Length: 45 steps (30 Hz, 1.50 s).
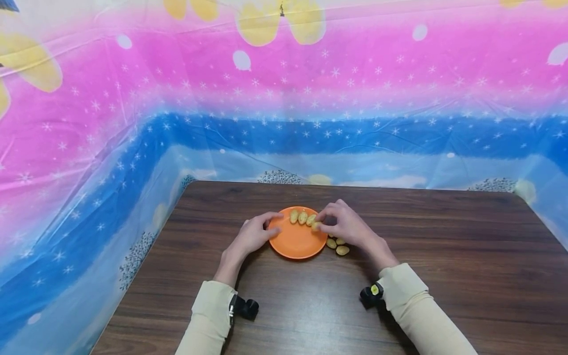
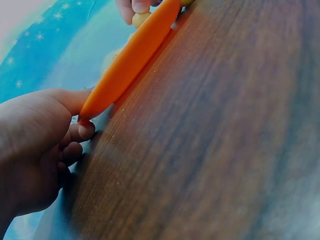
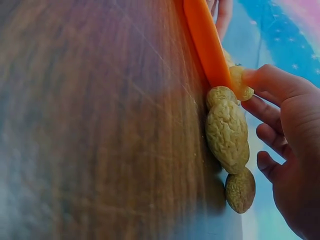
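An orange plate [image 1: 298, 244] rests on the table, with several wrinkled, oval, yellowish pieces, like dried fruit, in a row [image 1: 302, 218] near its far rim. My left hand [image 1: 255, 232] holds the plate's left rim; in the left wrist view the thumb and a finger of that hand [image 2: 37, 145] meet at its edge. Over the right side of the plate, my right hand [image 1: 348, 224] pinches one wrinkled oval piece [image 3: 241, 84] between thumb and fingertips. Beneath that hand, more wrinkled pieces [image 3: 227, 135] lie on the table against the plate, partly hidden in the head view.
The dark wood-grain table [image 1: 443, 256] spreads around the plate. A pink and blue patterned cloth [image 1: 355, 98] hangs behind it and along the left side. Small black cameras [image 1: 249, 309] sit at both cuffs.
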{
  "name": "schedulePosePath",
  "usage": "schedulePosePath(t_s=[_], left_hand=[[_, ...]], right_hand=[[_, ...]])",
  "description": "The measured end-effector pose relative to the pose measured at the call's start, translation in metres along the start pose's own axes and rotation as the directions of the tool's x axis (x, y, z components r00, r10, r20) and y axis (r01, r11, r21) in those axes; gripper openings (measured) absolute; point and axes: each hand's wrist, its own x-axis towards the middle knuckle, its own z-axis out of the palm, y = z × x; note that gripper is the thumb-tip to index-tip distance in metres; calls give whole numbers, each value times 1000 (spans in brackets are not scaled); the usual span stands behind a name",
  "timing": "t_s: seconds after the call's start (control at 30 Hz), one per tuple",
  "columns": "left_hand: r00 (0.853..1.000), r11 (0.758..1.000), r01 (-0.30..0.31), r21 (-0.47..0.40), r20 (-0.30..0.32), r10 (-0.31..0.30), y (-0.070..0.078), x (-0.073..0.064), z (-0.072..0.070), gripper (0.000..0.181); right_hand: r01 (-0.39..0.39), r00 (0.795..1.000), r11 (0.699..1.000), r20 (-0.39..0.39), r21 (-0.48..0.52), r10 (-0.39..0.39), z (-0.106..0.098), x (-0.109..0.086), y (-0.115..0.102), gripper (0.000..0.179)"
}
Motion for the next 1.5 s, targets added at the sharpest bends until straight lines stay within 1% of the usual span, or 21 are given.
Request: schedulePosePath(t_s=[0.27,0.5,0.67,0.9,1.17,1.3,1.4,1.5], left_hand=[[1000,1000,8,3,-3,-8,0,1,0,40],[1000,1000,9,1,-1,-9,0,1,1,40],[1000,1000,11,-5,3,-11,0,2,1,40],[1000,1000,2,0,-4,-2,0,1,0,41],[1000,1000,0,0,-1,0,0,-1,0,40],[1000,1000,-1,-3,2,1,1,-1,-1,41],[1000,1000,0,-6,-2,0,1,-1,-1,40],[1000,1000,1,-5,-8,-1,1,-1,0,39]], right_hand=[[-9,999,1000,35,-24,9,3,-1,-4,15],[-19,999,999,45,-32,21,4,-1,-3,16],[-36,999,999,30,-33,37,2,-4,-5,18],[-55,999,998,0,5,55,1,-11,-6,16],[-80,996,996,-35,30,81,-4,-24,-4,17],[-108,993,994,-47,33,109,-8,-31,-2,18],[-114,991,993,-59,40,117,-10,-36,1,19],[-103,992,993,-72,56,107,-12,-39,5,19]])
